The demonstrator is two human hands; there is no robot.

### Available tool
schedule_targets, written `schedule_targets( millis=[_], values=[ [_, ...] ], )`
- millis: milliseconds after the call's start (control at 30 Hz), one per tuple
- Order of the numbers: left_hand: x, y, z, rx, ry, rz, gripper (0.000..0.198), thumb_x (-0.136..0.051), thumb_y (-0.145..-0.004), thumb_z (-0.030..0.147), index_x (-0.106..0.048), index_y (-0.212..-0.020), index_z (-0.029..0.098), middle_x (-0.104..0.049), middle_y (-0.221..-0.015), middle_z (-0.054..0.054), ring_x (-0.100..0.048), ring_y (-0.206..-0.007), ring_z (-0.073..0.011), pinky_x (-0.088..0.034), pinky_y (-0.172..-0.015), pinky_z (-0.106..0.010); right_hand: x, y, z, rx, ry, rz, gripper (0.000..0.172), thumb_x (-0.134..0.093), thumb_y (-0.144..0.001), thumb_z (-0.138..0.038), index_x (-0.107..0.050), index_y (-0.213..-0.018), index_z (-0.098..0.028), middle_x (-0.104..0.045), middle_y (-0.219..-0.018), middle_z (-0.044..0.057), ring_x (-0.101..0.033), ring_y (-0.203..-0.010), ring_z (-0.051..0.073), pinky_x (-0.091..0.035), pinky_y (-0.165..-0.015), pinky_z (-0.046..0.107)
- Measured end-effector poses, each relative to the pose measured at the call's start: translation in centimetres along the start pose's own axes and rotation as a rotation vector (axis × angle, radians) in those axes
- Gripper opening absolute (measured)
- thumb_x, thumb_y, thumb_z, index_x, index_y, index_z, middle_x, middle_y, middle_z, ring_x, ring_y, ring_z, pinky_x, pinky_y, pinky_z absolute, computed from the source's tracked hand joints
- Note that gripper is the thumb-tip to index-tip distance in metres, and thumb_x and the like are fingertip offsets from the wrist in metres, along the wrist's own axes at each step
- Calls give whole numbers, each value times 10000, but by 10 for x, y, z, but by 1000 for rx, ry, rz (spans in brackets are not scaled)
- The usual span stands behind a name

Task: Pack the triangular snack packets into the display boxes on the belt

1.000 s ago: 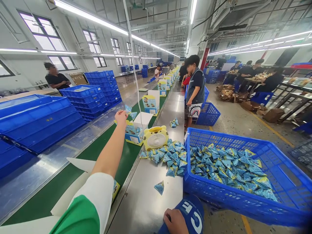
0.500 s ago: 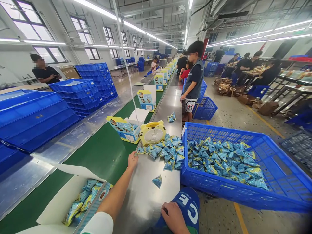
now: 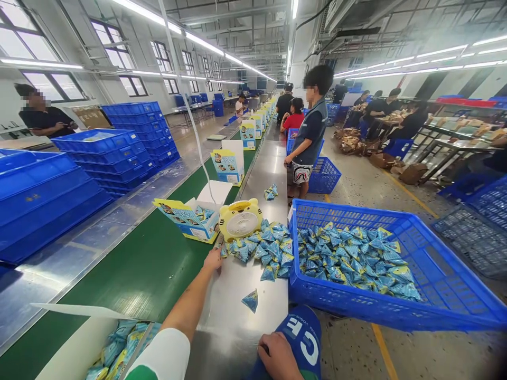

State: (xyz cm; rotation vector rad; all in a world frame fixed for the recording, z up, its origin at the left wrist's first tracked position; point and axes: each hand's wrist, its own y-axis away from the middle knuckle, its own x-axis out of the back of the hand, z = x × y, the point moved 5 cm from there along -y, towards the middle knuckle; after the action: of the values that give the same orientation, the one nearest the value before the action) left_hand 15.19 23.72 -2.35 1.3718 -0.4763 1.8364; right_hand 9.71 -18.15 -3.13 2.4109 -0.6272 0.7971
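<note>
Head cam view: the heap of small blue-and-yellow triangular foil packets sits mid-frame on the bare steel table. It's spread roughly left to right, from the yellow tiger-faced plastic fan over to the wall of the big blue plastic crate, which holds loads more of the same packets.

The person's left hand is stretched out to the heap's left tip with its fingers right at the outermost packets. Can't tell if it's actually pinching one or just touching. So the heap lies up and to the right of that hand, and the left hand is way closer.

The right hand is down at the bottom edge, lying on a blue fabric thing with white letters. Can't tell if it's gripping that either. One stray packet lies between the two hands.
</note>
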Motion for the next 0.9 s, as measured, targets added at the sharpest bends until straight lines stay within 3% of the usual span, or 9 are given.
schedule_targets(
  millis=[100,200,367,467,600,733,833,900],
  values=[
    [-3,27,-8,5,-33,37,310,-460,-941,192,-730,-1089,156,-732,-1221,-169,-683,-1143,-284,-527,-931,-364,1,-1,-1,7,1,2,271,-480,-921,-215,-750,-903,-191,-787,-966,83,-660,-987,247,-412,-985,408],
    [-6,65,-13,-20,-37,112,342,-401,-997,243,-737,-1003,183,-754,-1178,-133,-712,-1090,-258,-541,-912,-347,0,0,0,14,-12,3,277,-478,-928,-233,-752,-910,-195,-790,-980,83,-661,-1001,252,-416,-992,415],
    [-6,126,-26,-18,32,342,485,-296,-1065,362,-736,-1176,191,-721,-1389,-143,-688,-1275,-257,-552,-1076,-393,0,3,2,23,-47,26,280,-466,-927,-233,-740,-884,-198,-785,-962,74,-653,-972,237,-415,-982,408],
    [-10,148,-31,-77,125,452,465,-364,-1044,398,-764,-1139,180,-769,-1307,-144,-712,-1251,-281,-569,-1094,-441,1,3,0,30,-50,30,284,-466,-931,-244,-744,-893,-202,-785,-962,76,-658,-971,235,-404,-998,416],
    [-29,154,-23,-148,132,368,423,-381,-1023,331,-775,-1074,186,-803,-1178,-113,-755,-1099,-261,-604,-1034,-441,-1,3,0,41,-43,23,276,-475,-928,-251,-744,-887,-201,-783,-952,77,-662,-967,231,-395,-1014,421],
    [-39,158,-5,-154,125,349,380,-420,-979,249,-779,-1079,172,-764,-1209,-141,-720,-1146,-273,-581,-1061,-463,-1,4,2,51,-50,43,282,-455,-942,-257,-724,-876,-206,-777,-932,59,-650,-942,224,-390,-999,420],
    [-50,166,21,-185,157,297,358,-453,-971,249,-772,-1116,180,-735,-1185,-140,-686,-1143,-279,-566,-1052,-467,1,6,1,46,-64,38,274,-454,-939,-252,-713,-867,-204,-773,-931,59,-639,-927,217,-388,-983,411],
    [-65,173,47,-226,192,177,347,-506,-958,283,-759,-1176,190,-717,-1226,-138,-661,-1174,-285,-542,-1079,-465,3,6,-2,42,-64,23,274,-450,-937,-246,-710,-862,-199,-769,-926,64,-633,-912,212,-389,-970,406]
  ],
)
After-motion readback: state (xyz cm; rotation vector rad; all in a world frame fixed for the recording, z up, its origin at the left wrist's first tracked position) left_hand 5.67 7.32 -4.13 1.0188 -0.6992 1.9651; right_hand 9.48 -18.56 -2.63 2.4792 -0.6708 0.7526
